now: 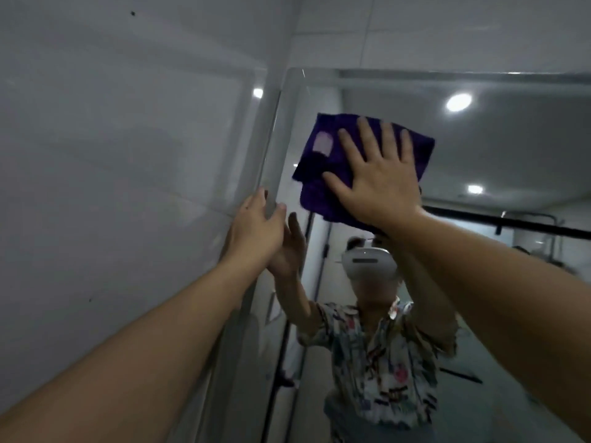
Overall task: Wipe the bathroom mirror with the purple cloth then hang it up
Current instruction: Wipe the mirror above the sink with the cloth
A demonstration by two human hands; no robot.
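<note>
The purple cloth (323, 161) lies flat against the upper left part of the bathroom mirror (499, 148). My right hand (374, 177) presses on it with the palm flat and fingers spread. A pale label shows on the cloth's upper left. My left hand (256, 228) grips the mirror's left edge, thumb on the glass and fingers around the side. The mirror reflects both arms and the person wearing a white headset.
A white tiled wall (121, 139) fills the left side and meets the mirror's left edge. Above the mirror is more white tile (447, 33). Ceiling lights and a black rail show only as reflections.
</note>
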